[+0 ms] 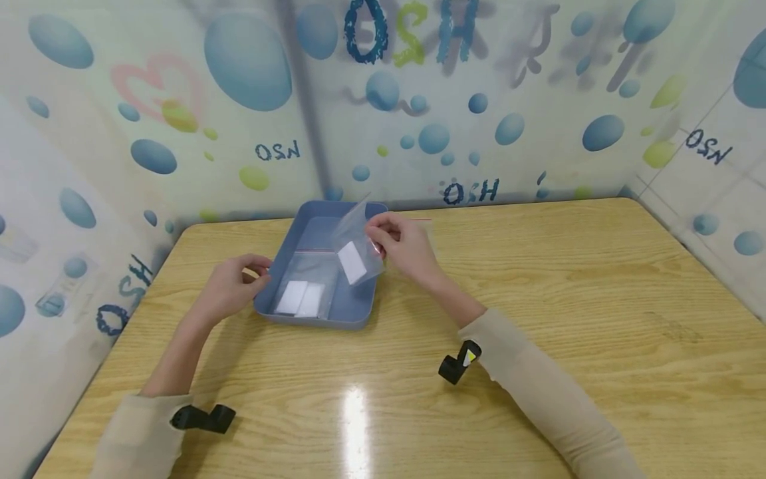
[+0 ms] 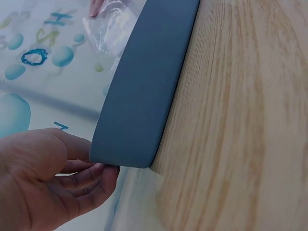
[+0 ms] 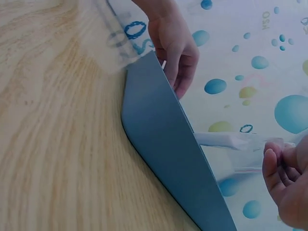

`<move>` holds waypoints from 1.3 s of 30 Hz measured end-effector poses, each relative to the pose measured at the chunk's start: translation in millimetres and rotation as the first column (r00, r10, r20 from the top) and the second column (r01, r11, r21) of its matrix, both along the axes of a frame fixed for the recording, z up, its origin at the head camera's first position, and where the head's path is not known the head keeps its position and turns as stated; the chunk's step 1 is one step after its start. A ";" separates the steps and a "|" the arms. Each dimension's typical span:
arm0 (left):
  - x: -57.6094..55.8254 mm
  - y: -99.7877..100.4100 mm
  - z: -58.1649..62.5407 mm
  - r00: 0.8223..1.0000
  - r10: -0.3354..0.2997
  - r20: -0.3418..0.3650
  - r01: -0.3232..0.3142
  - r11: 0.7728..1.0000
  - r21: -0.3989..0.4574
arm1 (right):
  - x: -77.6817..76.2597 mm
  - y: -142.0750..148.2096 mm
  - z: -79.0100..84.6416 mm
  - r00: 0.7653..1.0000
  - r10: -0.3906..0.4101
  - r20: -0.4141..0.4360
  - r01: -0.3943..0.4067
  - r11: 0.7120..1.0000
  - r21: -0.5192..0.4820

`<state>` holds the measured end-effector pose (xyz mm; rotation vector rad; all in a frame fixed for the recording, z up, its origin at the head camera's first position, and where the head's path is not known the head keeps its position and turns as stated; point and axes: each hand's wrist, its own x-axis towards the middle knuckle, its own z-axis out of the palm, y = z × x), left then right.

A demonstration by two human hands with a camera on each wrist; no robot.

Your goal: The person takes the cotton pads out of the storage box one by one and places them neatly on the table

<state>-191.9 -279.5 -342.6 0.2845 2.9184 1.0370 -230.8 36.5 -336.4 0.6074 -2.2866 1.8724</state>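
A blue-grey plastic tray [image 1: 317, 324] stands on the table. My left hand [image 1: 232, 287] is at its left side, thumb and fingers holding the rim, as the left wrist view shows at one end of the tray [image 2: 139, 91]. Over the right part of the tray, my right hand [image 1: 407, 249] pinches a clear zip bag [image 1: 359, 249] that hangs tilted with a white rectangular piece [image 1: 351, 263] inside. In the right wrist view the same bag [image 3: 226, 140] extends from the fingertips above the rim. Inside the tray lies another clear zip bag [image 1: 317, 266] with white pieces [image 1: 308, 299].
Behind my right hand, a clear plastic edge with a red line [image 1: 426, 226] shows; whether it belongs to a separate bag I cannot tell. The wood-grain table [image 1: 538, 299] extends right and forward. A patterned curtain [image 1: 431, 100] rises behind it.
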 end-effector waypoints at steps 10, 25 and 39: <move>0.1 1.7 2.4 1.000 -0.001 -0.007 0.001 1.000 0.004 | -6.0 21.5 4.5 0.999 -0.033 0.007 0.033 0.999 -0.022; 0.7 1.9 2.0 1.000 0.005 -0.008 -0.005 1.000 -0.009 | -21.3 48.8 5.5 0.997 -0.076 0.033 0.076 0.997 -0.015; 2.2 3.0 2.3 1.000 0.001 -0.019 -0.001 1.000 -0.013 | -32.4 73.2 8.5 0.985 -0.140 0.101 0.143 0.989 -0.032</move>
